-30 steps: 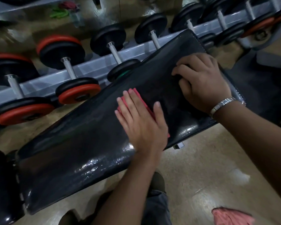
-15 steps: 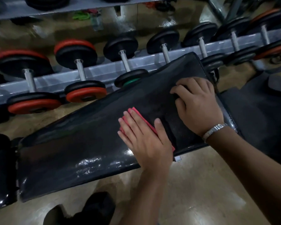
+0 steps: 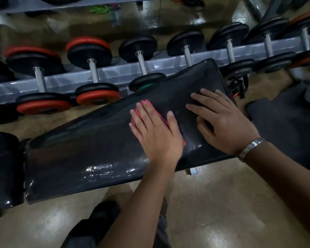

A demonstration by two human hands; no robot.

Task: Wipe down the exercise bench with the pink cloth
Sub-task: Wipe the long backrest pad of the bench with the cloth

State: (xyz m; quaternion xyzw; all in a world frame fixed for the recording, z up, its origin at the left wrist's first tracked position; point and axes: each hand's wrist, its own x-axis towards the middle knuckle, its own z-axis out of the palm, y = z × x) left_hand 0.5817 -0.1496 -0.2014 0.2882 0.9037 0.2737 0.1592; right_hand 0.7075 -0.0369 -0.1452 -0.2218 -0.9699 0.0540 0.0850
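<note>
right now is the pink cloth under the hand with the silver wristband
No, the pink cloth lies under the left hand; the right hand wears the silver wristband.

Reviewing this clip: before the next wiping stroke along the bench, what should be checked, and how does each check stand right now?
1. Cloth under the wiping hand: ok. The left hand lies flat on the pink cloth, fingers straight.
2. Cloth on the bench pad: ok, it lies on the pad's upper half.
3. Bench steadied: ok. The right hand rests spread on the pad near its top end.
4. Path toward the top end: not ok, the right hand lies right beside the cloth there.
5. Path toward the seat end: ok, only bare shiny pad shows.
6. Which areas are already wiped: cannot tell, glare hides it.
</note>
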